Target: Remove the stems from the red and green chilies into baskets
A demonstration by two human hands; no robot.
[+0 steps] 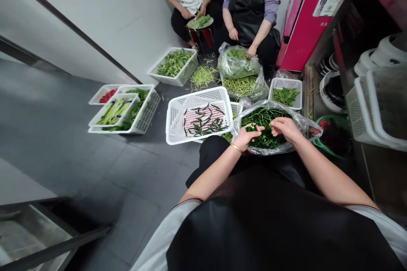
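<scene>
The left hand is half curled, thumb out, around a few green peppers; the right hand, just beside it, has thumb and fingertips drawn close, though I cannot tell whether anything is pinched there. Both are over a plastic bag heaped with more of these peppers. Leftmost, a tray has red pieces, and another with pale stalks sits on a basket of leaves. Farther off stands a basket of greens; nearer, a white basket has a loose layer of peppers. Right of the bag come a small basket of leaves and a green basket. Grey floor stretches left; the white basket's right rim is close against the bag, and a metal shelf edges the right side
</scene>
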